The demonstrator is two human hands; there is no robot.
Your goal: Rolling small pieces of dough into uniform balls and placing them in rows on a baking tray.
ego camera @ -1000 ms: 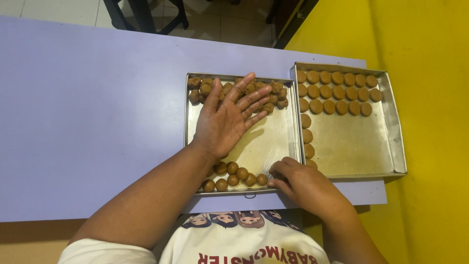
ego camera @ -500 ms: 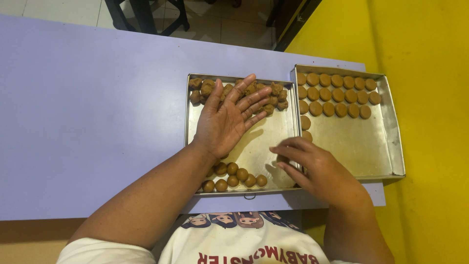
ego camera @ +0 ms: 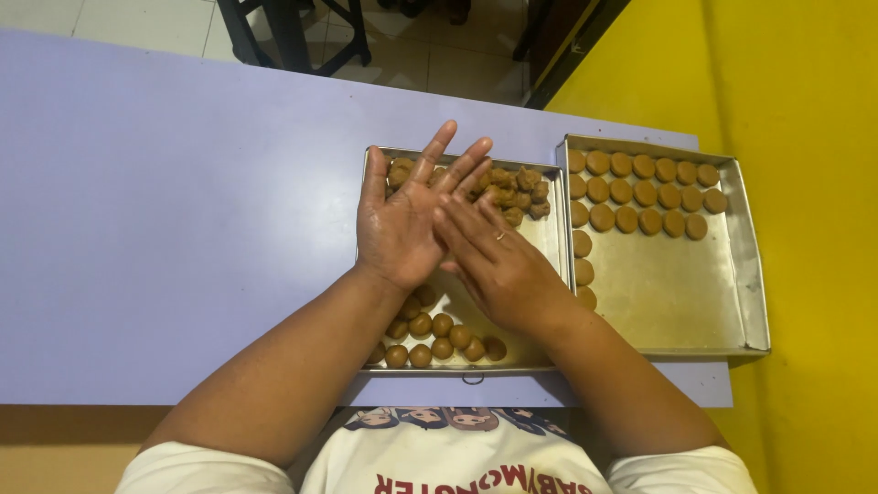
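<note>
The left hand (ego camera: 402,220) lies palm up with fingers spread; the right hand (ego camera: 498,261) presses flat across it. Both are above the left tray (ego camera: 549,240), between rough dough pieces (ego camera: 512,190) and rolled balls (ego camera: 434,338). The right tray (ego camera: 745,265) holds flattened discs (ego camera: 640,192).

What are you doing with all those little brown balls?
A person presses the left hand and right hand together, palms facing, above the left metal tray. That tray holds small brown dough balls near the body and rough dough lumps at the far end. The right metal tray holds neat rows of flattened rounds.
</note>
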